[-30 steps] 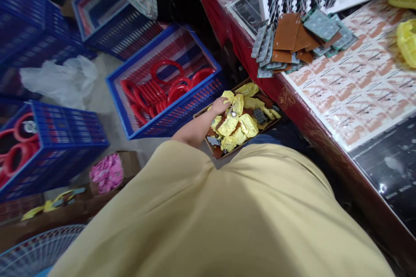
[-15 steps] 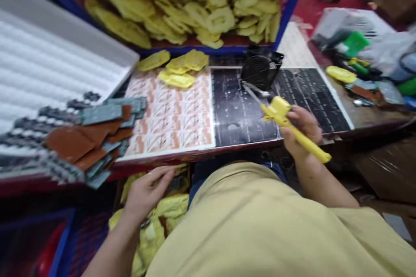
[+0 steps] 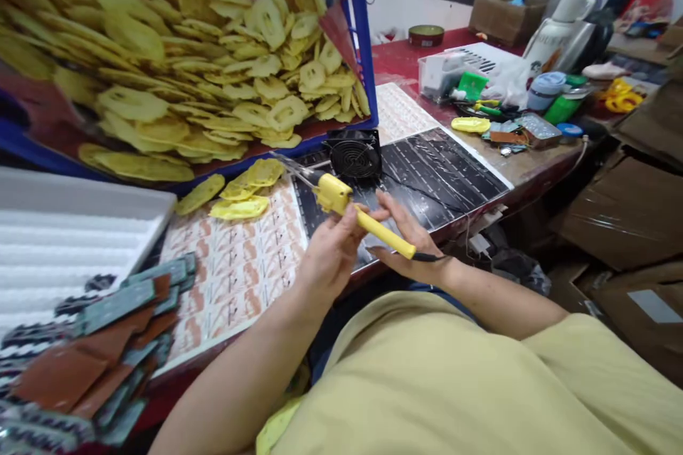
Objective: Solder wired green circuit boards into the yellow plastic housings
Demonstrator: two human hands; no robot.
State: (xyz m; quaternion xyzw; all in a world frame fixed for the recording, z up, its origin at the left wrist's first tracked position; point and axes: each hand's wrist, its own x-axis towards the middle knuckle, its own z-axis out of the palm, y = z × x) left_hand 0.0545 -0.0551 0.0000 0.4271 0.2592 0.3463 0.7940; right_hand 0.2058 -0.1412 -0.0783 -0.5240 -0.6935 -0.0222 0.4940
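Observation:
A yellow soldering tool [image 3: 384,233] with a metal tip and a black cord lies across both hands above the bench. My left hand [image 3: 331,249] has its fingers closed round the tool just behind its boxy yellow head. On the other side, my right hand [image 3: 408,234] is beside the handle with its fingers apart; its palm is partly behind the tool. The tip points away, close to a small black fan [image 3: 355,156]. Several yellow plastic pieces [image 3: 240,207] rest on the patterned sheet [image 3: 229,277].
A blue-edged crate [image 3: 368,50] full of yellow pieces stands at the back left. Circuit boards [image 3: 114,306] and brown pieces [image 3: 64,373] pile up beside a white tray [image 3: 154,206]. Bottles, a green item [image 3: 472,85] and cardboard boxes [image 3: 624,206] are at the right.
The view has turned to the right. My left hand has come up from below the bench edge and taken hold of the tool. The fingers of my right hand have opened beside it.

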